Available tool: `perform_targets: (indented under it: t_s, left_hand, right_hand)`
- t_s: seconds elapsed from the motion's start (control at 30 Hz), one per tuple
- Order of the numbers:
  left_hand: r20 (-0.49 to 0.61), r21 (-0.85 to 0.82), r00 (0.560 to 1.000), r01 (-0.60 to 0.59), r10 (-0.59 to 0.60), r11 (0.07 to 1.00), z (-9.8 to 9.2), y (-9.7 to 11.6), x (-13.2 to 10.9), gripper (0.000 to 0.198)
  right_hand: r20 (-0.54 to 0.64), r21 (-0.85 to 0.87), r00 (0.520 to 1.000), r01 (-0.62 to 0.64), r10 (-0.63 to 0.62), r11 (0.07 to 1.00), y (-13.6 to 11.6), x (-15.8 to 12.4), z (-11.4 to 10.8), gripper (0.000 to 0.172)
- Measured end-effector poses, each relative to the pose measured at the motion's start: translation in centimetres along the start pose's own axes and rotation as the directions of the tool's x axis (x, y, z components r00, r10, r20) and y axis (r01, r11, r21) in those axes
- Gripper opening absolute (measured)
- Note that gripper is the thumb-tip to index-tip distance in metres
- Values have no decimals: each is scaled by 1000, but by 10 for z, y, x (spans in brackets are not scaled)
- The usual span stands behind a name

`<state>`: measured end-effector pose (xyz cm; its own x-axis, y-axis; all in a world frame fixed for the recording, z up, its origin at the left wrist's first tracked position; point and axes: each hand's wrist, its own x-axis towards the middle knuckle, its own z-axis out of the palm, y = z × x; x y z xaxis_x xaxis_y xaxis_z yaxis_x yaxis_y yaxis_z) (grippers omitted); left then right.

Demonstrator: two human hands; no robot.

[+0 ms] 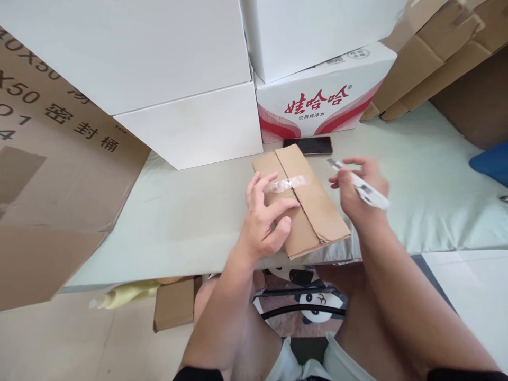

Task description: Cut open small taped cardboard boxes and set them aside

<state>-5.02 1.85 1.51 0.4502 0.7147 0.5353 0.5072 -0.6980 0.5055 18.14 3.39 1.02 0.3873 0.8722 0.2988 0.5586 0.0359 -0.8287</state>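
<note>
A flat brown cardboard box (323,211) lies at an angle on the pale green cloth surface. Its middle seam is crossed by a strip of clear tape (291,183). My left hand (264,222) rests on the left side of the box with its fingers spread, the fingertips near the tape and the seam. To the right of the box, my right hand (363,193) is closed around a white utility knife (369,191), which is raised off the surface. The knife's tip points up and left, towards the box, without touching it.
Behind the box lie a black phone (313,145) and a white and red carton (317,108). White boxes (190,129) stand at the back left, and a large printed carton (71,174) at the far left. Folded cardboard (420,63) and a blue object (492,164) are at right.
</note>
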Motion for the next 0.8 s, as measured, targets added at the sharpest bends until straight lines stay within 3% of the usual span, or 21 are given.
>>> perform_targets:
  t_s: [0.1,0.2,0.27,0.37,0.43,0.5,0.57,0.63,0.7,0.8]
  left_hand:
    - [-9,28,1000,13,-13,1000,-1,5,3,30]
    - [-46,19,999,-1,2,1000,3,5,5,27]
    - [-97,2,994,-41,41,999,6,2,7,23]
    - [-165,-1,979,-120,118,993,9,-4,7,23]
    - [-195,3,969,-150,148,989,10,-7,6,22]
    - [-211,3,965,-158,155,987,10,-8,5,21]
    - [-216,5,965,-154,152,988,10,-8,5,22]
    - [-216,5,966,-148,146,989,10,-7,5,23]
    - [-213,3,967,-141,139,990,10,-7,5,23]
    - [-198,-6,972,-130,126,991,10,-9,5,25]
  right_hand:
    - [309,-291,946,-7,101,957,26,5,13,36]
    - [450,-341,891,105,64,934,39,5,23,37]
    - [439,-332,897,119,42,936,40,5,27,43]
    - [288,-242,957,47,26,969,35,6,26,49]
    - [173,-41,985,-17,24,999,25,5,20,41]
    - [199,159,980,-20,-13,987,9,1,10,32]
    - [353,226,926,56,-136,972,-9,-7,-3,36]
    - [531,174,811,180,-246,968,-27,-15,-14,54]
    - [638,67,727,274,-252,959,-41,-23,-22,70]
    - [683,-94,710,318,-172,943,-54,-31,-29,73]
